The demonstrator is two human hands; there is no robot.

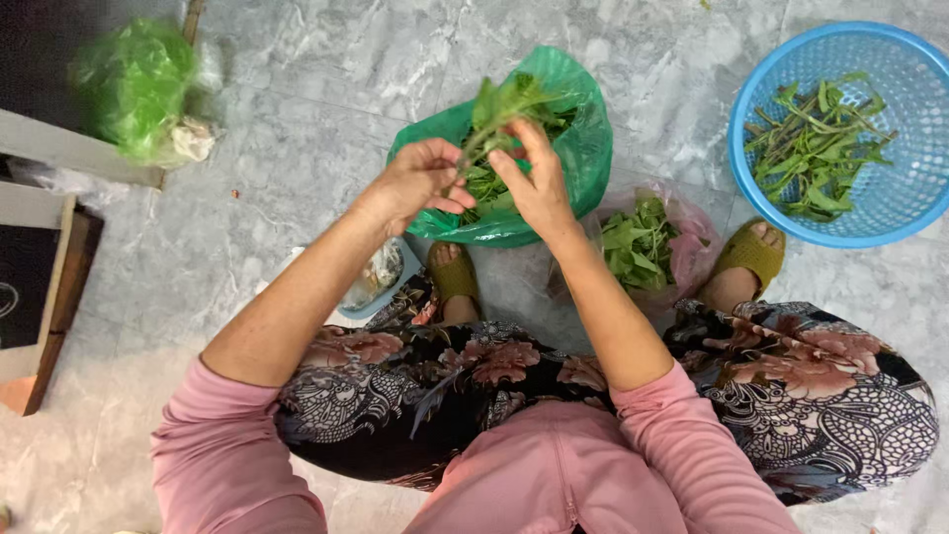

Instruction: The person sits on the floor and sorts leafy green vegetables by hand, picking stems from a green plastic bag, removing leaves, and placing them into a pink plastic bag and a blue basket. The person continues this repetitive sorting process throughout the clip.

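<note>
Both sets of fingers pinch one leafy green sprig [497,107]: the left hand [420,183] grips its stem low down, and the right hand [539,178] closes thumb and fingertips on the stem just above. The sprig stands upright over the open green plastic bag [583,148] of greens, which lies on the marble floor [297,109] ahead of the person's feet. Just right of it sits a clear bag of picked leaves [641,242]. Near the floor's upper right corner, a blue basket [890,213] holds stems and leaves. Another green bag [138,89] rests at the upper left.
</note>
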